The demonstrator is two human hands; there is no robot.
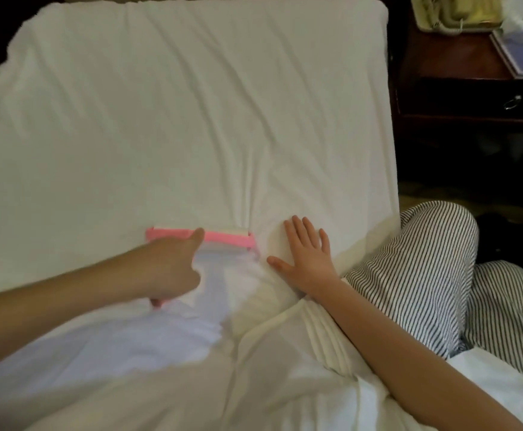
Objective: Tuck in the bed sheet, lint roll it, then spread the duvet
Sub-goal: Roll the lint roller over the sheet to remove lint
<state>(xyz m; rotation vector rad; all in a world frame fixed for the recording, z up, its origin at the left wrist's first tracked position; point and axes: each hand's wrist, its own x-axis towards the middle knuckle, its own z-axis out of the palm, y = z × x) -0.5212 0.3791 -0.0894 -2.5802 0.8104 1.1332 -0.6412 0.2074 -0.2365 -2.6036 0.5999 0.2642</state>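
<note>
Low at centre frame, my left hand (pixel 167 272) grips the pink lint roller (pixel 226 237) on the bed sheet (pixel 191 104), right hand (pixel 307 259) pressing flat beside it, fingers (pixel 300 231) spread (lint-rolling step, I judge), and next comes a stroke over unrolled sheet.

Head view: looks forward-down, close over bed sheet (pixel 191 104).

The bed sheet (pixel 191 104) is seen as matt white cloth, soft and creased. The lint roller (pixel 223 236) is framed in smooth pink plastic. The duvet (pixel 285 368) is shown as thicker matt white cloth. The nightstand (pixel 459 66) is finished in dark polished wood, and its ring pull (pixel 510 102) in shiny metal.
</note>
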